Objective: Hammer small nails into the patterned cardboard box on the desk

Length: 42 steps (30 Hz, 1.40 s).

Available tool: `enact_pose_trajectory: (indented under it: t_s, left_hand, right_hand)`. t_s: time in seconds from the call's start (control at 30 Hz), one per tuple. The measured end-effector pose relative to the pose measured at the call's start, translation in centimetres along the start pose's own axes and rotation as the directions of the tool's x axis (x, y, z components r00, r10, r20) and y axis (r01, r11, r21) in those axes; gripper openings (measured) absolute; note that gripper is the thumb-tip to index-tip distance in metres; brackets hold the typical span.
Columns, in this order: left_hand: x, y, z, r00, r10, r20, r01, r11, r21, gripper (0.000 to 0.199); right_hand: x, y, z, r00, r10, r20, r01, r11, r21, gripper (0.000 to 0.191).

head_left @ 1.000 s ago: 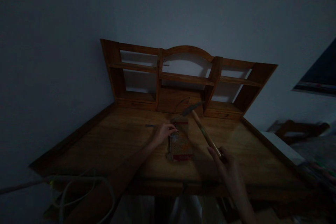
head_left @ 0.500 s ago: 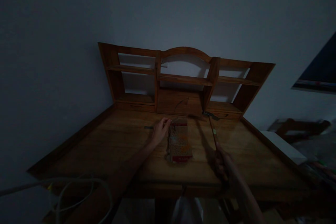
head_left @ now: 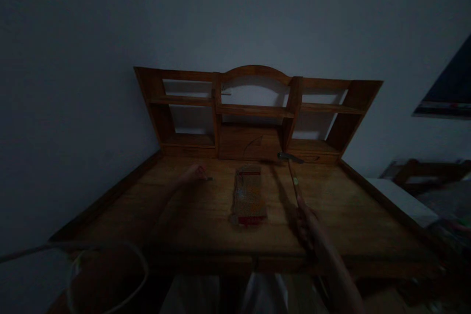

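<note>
My right hand [head_left: 306, 220] is wrapped round the wooden handle of a hammer [head_left: 295, 181], its dark metal head raised at the far side of the desk. At the left, my left hand [head_left: 195, 172] has its fingers pinched at one end of a small dark metal piece [head_left: 209, 178] on the desk; the dim light hides its exact kind. Between the hands a worn brown cardboard piece [head_left: 250, 197] with red bands lies flat, touched by neither hand. A thin curved line, perhaps wire, shows beyond its far edge.
The wooden desk [head_left: 221, 238] has raised side edges and a shelf unit [head_left: 253, 109] along its back. A pale cable [head_left: 142, 260] loops at the lower left. To the right are a white surface [head_left: 399, 198] and a wooden chair back [head_left: 427, 169]. The room is dim.
My left hand has left the cardboard's far left corner and moved left to the small metal piece. My right hand still holds the hammer, nearly unmoved. The view has shifted slightly.
</note>
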State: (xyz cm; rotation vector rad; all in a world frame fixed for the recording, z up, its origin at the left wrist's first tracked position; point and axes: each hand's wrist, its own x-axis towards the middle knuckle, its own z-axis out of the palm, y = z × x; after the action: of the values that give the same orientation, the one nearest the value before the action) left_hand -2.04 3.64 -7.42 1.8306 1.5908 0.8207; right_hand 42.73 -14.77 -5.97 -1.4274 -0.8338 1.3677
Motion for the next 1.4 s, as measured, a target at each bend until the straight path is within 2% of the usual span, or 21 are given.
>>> enact_pose_trajectory:
  t_s: [0.1,0.23,0.4,0.6,0.83,0.93,1.03,1.17,1.3,1.4]
  left_hand:
    - [-0.5,-0.5,-0.4,0.995,0.000,0.099,-0.002,1.000,0.025,0.043]
    - [-0.1,-0.6,0.2,0.993,0.007,0.119,-0.007,1.000,-0.001,0.037]
    - [0.6,-0.4,0.2,0.979,0.024,0.203,-0.011,0.998,-0.062,0.028]
    - [0.8,-0.7,0.2,0.987,-0.018,0.161,0.019,1.000,-0.008,0.032]
    - [1.0,-1.4,0.5,0.993,0.021,0.119,-0.021,1.000,0.001,0.030]
    - [0.6,-0.6,0.3,0.995,0.019,0.093,-0.025,0.998,0.057,0.030]
    - [0.0,0.7,0.1,0.996,0.068,0.054,-0.074,0.989,0.132,0.032]
    - [-0.9,2.8,0.2,0.977,0.145,0.156,-0.163,0.981,0.108,0.031]
    - [-2.0,5.2,1.4,0.950,0.201,0.239,-0.258,0.936,0.241,0.021]
    - [-2.6,6.7,2.9,0.948,0.163,0.273,-0.231,0.943,0.240,0.022]
  right_hand:
    - [-0.1,0.0,0.1,1.000,-0.009,-0.001,0.009,1.000,0.003,0.049]
    - [0.1,-0.1,0.2,1.000,-0.018,0.013,0.018,1.000,0.012,0.049]
    - [0.3,0.0,0.1,1.000,-0.024,0.012,0.024,0.999,0.022,0.046]
    - [0.4,0.2,0.0,0.999,-0.044,0.011,0.044,0.999,-0.018,0.047]
    - [0.0,-0.3,0.4,1.000,-0.025,-0.007,0.025,0.999,-0.034,0.049]
    - [-0.2,-0.5,0.5,1.000,-0.022,-0.007,0.021,0.999,-0.040,0.049]
    - [-0.2,-0.4,0.6,1.000,-0.024,-0.007,0.024,0.999,-0.033,0.050]
    - [0.2,-0.1,0.5,0.999,-0.034,0.012,0.034,0.999,-0.015,0.051]
    - [0.4,0.0,0.4,0.999,-0.039,0.000,0.039,0.998,-0.040,0.052]
    - [0.2,-0.2,0.5,0.999,-0.050,0.011,0.050,0.998,-0.037,0.052]
